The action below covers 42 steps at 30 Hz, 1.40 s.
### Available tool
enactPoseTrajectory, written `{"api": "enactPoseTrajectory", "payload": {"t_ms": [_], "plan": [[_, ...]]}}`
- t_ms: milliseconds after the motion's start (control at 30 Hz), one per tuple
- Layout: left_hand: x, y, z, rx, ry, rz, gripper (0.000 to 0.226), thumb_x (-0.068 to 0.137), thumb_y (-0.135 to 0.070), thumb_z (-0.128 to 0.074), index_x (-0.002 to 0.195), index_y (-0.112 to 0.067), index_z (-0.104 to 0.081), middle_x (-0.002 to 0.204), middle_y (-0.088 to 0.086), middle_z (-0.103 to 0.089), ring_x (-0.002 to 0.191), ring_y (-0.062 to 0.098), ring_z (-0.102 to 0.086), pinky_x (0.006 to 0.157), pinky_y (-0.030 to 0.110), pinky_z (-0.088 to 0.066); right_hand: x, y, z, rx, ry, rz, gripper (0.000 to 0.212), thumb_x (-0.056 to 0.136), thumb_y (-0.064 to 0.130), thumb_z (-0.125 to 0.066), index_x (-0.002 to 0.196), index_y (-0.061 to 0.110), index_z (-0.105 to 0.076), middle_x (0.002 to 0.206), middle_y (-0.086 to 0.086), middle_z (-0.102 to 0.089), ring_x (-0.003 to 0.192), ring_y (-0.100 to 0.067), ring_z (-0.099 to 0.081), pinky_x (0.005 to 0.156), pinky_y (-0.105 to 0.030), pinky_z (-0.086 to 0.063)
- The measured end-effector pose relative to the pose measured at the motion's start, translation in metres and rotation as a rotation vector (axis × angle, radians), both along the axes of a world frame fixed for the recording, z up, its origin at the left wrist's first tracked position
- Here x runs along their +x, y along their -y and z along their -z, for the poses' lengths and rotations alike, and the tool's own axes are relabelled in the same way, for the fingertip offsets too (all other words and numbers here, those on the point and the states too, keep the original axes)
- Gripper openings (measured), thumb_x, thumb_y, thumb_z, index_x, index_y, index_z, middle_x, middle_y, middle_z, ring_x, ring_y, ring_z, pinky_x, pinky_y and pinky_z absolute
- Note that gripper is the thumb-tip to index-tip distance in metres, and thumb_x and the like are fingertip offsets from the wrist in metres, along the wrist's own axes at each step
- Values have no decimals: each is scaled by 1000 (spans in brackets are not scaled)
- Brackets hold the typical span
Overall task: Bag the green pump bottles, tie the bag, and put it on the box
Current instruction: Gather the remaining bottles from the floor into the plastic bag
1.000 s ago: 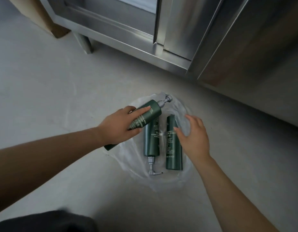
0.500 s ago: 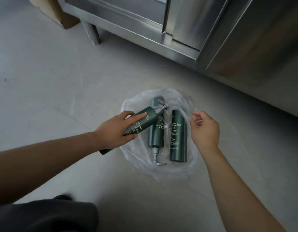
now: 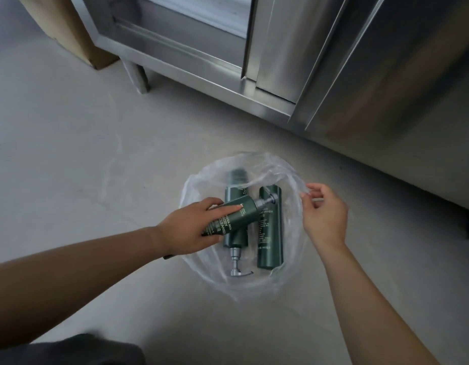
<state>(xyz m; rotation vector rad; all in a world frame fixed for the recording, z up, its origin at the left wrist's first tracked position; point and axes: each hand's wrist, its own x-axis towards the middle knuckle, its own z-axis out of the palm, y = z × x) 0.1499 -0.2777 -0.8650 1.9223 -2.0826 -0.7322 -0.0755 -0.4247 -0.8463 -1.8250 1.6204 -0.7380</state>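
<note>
Your left hand (image 3: 187, 230), fingers curled around a green pump bottle (image 3: 232, 217), holds it tilted over two more bottles (image 3: 270, 227) lying inside the clear plastic bag (image 3: 202, 185) on the floor (image 3: 70, 154), while your right hand (image 3: 324, 217) pinches the bag's rim.

A pale grey floor (image 3: 70, 180), faintly scuffed, lay beneath and all around my grip (image 3: 191, 227). Beyond it stood a stainless steel cabinet (image 3: 188, 48) on a short leg (image 3: 137, 77). Up and to the right, broad steel panels (image 3: 399, 75) caught soft, dull light.
</note>
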Motion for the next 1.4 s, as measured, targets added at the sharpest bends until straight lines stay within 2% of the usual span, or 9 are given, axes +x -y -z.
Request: {"api": "enactPoseTrajectory", "payload": {"t_ms": [400,500,633,700,800,967,1133,1233,1400], "plan": [[-38,49,4,-92,81,30,75,85,-39,-61,143,-43,-14,154,0,-22,137,23,-30,104,39,-40,-13,15,-7,11,12,11,19,86,16,-61,105,17,-63,77,9,-57,64,-12,-57,66,-24,-43],[-33,39,-2,-129,50,3,71,85,-37,-62,143,-40,-20,151,1,-30,133,23,-36,101,37,-41,-11,11,-2,33,31,14,19,86,18,-61,105,16,-63,80,5,-60,65,-14,-58,66,-27,-48],[-16,27,-11,-241,33,-66,58,84,-35,-61,137,-34,-38,139,1,-47,123,22,-48,94,31,-42,-10,-5,7,73,75,-6,20,86,21,-62,105,15,-61,89,2,-62,71,-8,-57,63,-17,-43],[-2,27,-14,-303,59,-108,52,84,-40,-56,133,-32,-42,133,1,-52,118,23,-51,92,34,-44,-10,-17,13,106,49,-32,23,86,24,-63,106,14,-60,94,1,-62,80,-14,-59,70,-23,-46],[17,31,-12,-271,86,-212,56,84,-46,-55,135,-33,-37,138,2,-46,126,23,-43,100,44,-42,-9,-29,22,135,-7,-66,29,86,30,-63,110,14,-57,102,2,-60,90,-16,-57,76,-27,-45],[38,32,6,-103,2,-354,64,83,-62,-36,140,-35,-30,151,2,-29,136,26,-29,108,47,-32,-5,-40,17,136,36,-9,26,85,28,-64,108,20,-56,102,4,-59,89,-12,-56,68,-16,-40],[43,38,18,-74,-253,-412,46,93,-39,-46,137,-33,-37,138,5,-42,108,22,-54,92,27,-38,-6,-62,10,151,44,87,29,85,21,-65,112,19,-55,98,6,-57,80,-3,-53,59,-4,-40],[39,46,18,-87,-372,-426,36,95,-33,-46,131,-35,-46,125,2,-53,96,9,-52,84,22,-37,-10,-78,13,166,54,143,31,83,18,-67,112,18,-55,97,4,-57,82,-10,-56,61,2,-39],[33,53,19,-103,-372,-325,37,94,-27,-49,129,-35,-48,117,1,-55,92,11,-53,81,24,-39,-14,-103,18,233,58,209,34,81,19,-70,110,23,-54,92,7,-58,81,-9,-58,63,0,-41]]}}
